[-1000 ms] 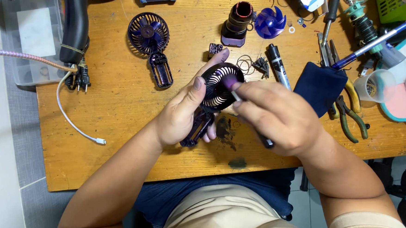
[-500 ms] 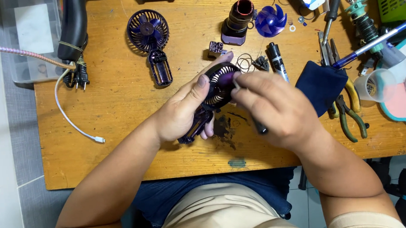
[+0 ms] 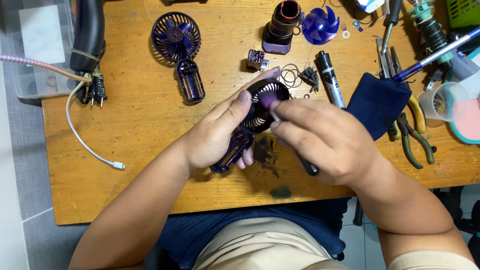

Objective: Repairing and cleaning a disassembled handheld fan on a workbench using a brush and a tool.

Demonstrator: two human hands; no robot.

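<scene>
My left hand [image 3: 218, 133] grips a dark purple hand-fan shell [image 3: 256, 113] with a round slatted grille, held above the wooden table [image 3: 141, 129]. My right hand [image 3: 322, 139] holds a small brush [image 3: 289, 143] with a dark handle; its purple bristle tip rests on the grille's middle. The fan shell's handle sticks out below my left fingers.
The other fan half [image 3: 178, 48] lies at the back. Nearby are a motor housing [image 3: 281, 26], a blue fan blade [image 3: 321, 25], a black marker [image 3: 330, 78], a dark blue cloth [image 3: 378, 103], pliers [image 3: 409, 126], a blue pen [image 3: 443, 50], a white cable [image 3: 87, 143] and plastic cups [image 3: 443, 101].
The brush tip has shifted slightly across the grille, and both hands moved a little with it. Nothing else on the table moved.
</scene>
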